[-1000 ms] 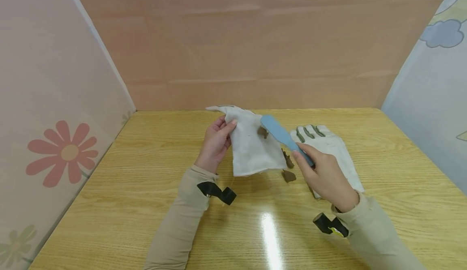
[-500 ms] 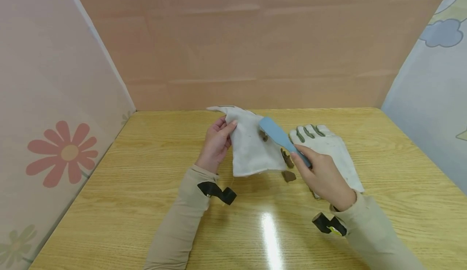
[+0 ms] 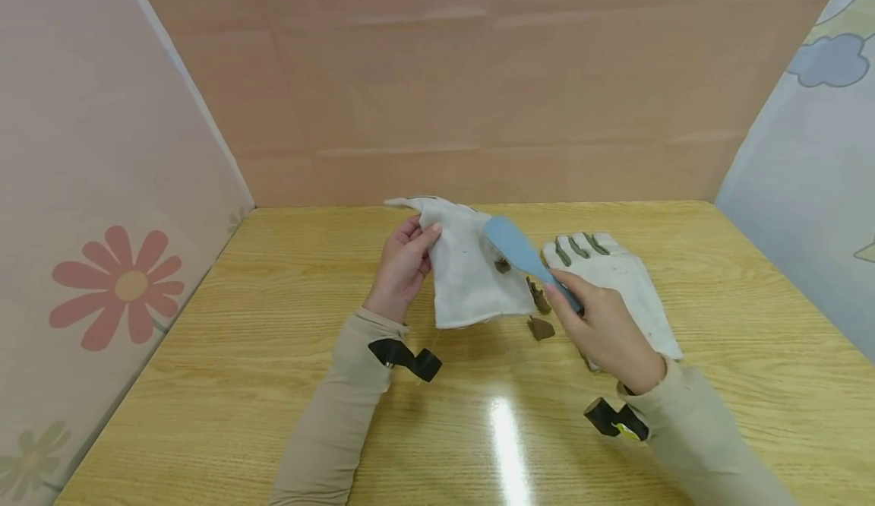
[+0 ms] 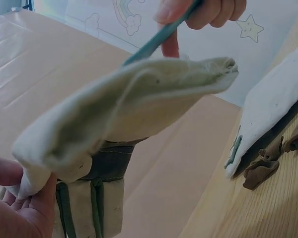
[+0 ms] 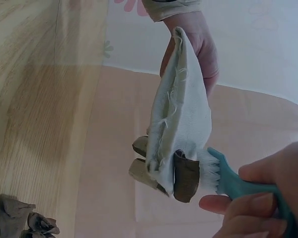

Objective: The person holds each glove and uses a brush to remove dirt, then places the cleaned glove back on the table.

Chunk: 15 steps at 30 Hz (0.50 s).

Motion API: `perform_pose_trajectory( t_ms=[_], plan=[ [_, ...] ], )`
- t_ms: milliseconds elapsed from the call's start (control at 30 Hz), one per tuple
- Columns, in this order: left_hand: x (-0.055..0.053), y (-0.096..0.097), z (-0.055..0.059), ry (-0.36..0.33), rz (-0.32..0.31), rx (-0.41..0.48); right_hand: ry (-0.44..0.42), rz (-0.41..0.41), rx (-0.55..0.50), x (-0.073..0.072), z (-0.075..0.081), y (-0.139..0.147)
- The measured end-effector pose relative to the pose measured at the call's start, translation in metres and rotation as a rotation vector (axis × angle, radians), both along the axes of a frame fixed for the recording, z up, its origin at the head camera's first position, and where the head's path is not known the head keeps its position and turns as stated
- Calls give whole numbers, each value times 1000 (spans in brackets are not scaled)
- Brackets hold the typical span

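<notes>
My left hand [image 3: 402, 270] pinches one edge of a white work glove [image 3: 472, 289], holding it raised over the table. Green strips run between the fingers of this glove, seen in the left wrist view. In my right hand [image 3: 608, 327] is the handle of a blue brush [image 3: 516, 246]. Its white bristles [image 5: 208, 171] press against the glove's cloth beside a curled brown clump [image 5: 186, 176], which looks like dried mud or clay. The back of the brush hides part of this clump in the head view.
A second white glove [image 3: 642, 297] with green strips lies on the wooden table [image 3: 273, 384] under and beyond my right hand. Several brown flakes [image 3: 541, 328] lie between the two gloves. Pink sheeting [image 3: 478, 111] closes off the back, and printed panels stand at both sides.
The brush has shifted slightly left and worked over the glove. The brown clump has slid a little down and right on the cloth. My left hand stays nearly still.
</notes>
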<state>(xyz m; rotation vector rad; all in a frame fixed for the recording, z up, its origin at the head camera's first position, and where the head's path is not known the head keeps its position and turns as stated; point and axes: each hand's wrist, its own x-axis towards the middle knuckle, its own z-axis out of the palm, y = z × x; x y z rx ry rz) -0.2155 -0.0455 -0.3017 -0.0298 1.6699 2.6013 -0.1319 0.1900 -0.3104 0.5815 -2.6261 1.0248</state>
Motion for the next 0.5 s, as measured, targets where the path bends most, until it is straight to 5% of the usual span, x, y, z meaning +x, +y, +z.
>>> perform_pose_trajectory(
  t_ms=[500],
  plan=[
    [0,0,0,-12,27,3,-105,3,124,0,6,5]
  ],
)
